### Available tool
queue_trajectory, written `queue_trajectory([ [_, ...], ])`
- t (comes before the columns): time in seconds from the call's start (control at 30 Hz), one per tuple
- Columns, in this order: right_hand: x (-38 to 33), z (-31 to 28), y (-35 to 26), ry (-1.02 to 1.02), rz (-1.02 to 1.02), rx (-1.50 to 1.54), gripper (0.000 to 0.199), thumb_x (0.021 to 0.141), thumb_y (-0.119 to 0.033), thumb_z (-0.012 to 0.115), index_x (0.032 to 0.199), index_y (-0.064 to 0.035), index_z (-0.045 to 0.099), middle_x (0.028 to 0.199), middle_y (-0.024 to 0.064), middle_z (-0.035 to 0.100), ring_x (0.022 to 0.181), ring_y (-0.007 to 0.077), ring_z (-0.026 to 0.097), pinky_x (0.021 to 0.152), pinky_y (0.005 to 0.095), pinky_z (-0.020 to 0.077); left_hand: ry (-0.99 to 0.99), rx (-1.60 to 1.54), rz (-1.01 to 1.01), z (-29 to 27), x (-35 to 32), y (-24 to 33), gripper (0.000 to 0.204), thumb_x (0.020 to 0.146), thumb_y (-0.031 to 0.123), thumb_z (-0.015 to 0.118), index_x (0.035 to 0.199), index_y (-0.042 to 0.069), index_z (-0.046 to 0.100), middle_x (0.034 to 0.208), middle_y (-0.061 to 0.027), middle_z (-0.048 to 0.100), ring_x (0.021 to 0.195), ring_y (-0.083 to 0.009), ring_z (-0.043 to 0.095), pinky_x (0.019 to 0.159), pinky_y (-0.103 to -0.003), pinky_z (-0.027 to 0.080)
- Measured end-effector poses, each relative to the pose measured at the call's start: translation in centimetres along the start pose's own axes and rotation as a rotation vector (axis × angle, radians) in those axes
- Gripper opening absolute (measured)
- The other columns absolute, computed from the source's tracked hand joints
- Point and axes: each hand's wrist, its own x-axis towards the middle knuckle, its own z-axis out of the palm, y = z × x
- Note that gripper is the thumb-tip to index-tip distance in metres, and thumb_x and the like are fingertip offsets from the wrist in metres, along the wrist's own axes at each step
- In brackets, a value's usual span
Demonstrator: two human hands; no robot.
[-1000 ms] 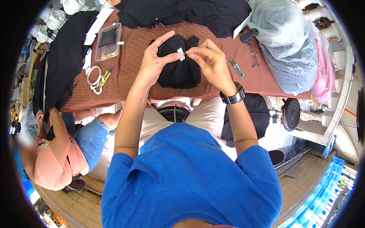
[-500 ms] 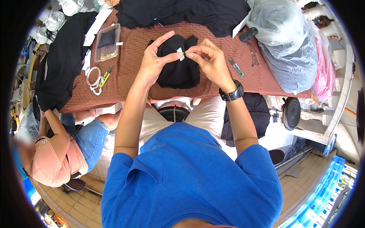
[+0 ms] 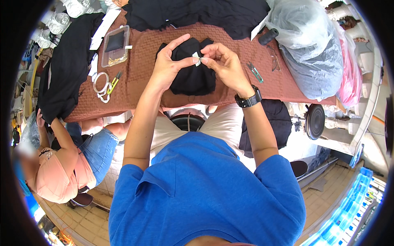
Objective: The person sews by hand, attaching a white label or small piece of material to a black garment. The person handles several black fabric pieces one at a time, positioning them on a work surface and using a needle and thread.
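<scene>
A bunched black garment (image 3: 192, 84) lies on the table in front of me, with a small white label (image 3: 195, 54) on it. My left hand (image 3: 165, 67) grips the garment at its left side, the thumb pressed against the label and the index finger stretched out. From the right, my right hand (image 3: 227, 67) pinches at the label's edge, thumb against the fingertips. What sits in that pinch is too small to make out. The two thumbs nearly meet there.
Green thread snips (image 3: 255, 72), eyeglasses (image 3: 274, 61) and a black thread spool (image 3: 268, 37) lie rightward. Yellow snips (image 3: 115, 83), white tape (image 3: 101, 84) and a clear box (image 3: 117, 57) lie left. Big plastic bags (image 3: 310, 53) fill the right end; a person (image 3: 61, 172) sits at left.
My right hand has shifted slightly left, its fingers lifting and curling above the thumb. The left hand barely moves. The seated person's hand has come up beside the black cloth at left.
</scene>
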Motion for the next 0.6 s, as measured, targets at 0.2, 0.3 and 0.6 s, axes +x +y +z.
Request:
queue_trajectory([
  [0.2,0.4,0.6,-1.6,-0.020,-0.297,-0.496,0.013,0.087,-0.001,0.071,0.100,-0.0024,0.071,0.094,0.0082,0.060,0.080,0.0218,0.062,0.072,0.0323,0.0506,0.067,0.142,0.020,0.0,0.2,-0.6,0.072,0.072,0.008,0.087,0.138,0.002,0.058,0.130,-0.0155,0.065,0.121,-0.0239,0.061,0.107,-0.036,0.045],
  [0.3,0.8,0.6,-0.9,-0.060,-0.301,-0.531,0.010,0.086,0.000,0.070,0.096,-0.0007,0.069,0.091,0.0104,0.059,0.081,0.0240,0.062,0.071,0.0346,0.0497,0.064,0.120,0.012,0.8,0.1,0.0,0.074,0.070,0.008,0.088,0.138,0.002,0.058,0.130,-0.0163,0.065,0.119,-0.0246,0.063,0.104,-0.035,0.047],
  [0.6,-0.1,-4.8,-16.5,0.094,-0.731,0.058,0.014,0.104,-0.014,0.055,0.114,-0.0045,0.059,0.098,0.0129,0.068,0.076,0.0203,0.065,0.069,0.0294,0.0566,0.121,0.322,0.079,-0.6,0.9,-2.2,0.072,0.072,0.000,0.082,0.140,0.002,0.057,0.126,-0.0145,0.067,0.114,-0.0211,0.065,0.101,-0.032,0.050],
])
